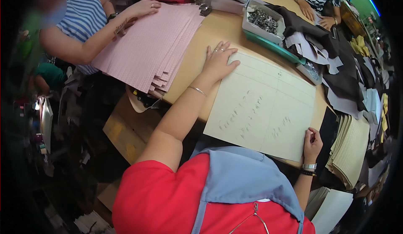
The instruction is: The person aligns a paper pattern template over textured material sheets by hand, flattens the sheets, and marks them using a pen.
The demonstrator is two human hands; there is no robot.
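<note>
A large pale cream sheet [260,103] with ruled lines and faint handwriting lies on the table in front of me. My left hand [220,60] rests flat at its upper left corner, fingers spread, the thumb on the sheet and the other fingers over the tabletop. At the lower right edge of the sheet, my right hand [312,143] is closed, fingers curled at the border and pinching it. The near edge of the sheet reaches past the table's front edge, close to my body.
A stack of pink patterned sheets [153,45] lies left, under another person's hand [142,9]. Trays of small metal parts [263,20] stand at the back. Dark fabric pieces [308,28] and cream patterned sheets [348,145] sit right. Across the table are another person's hands [307,10].
</note>
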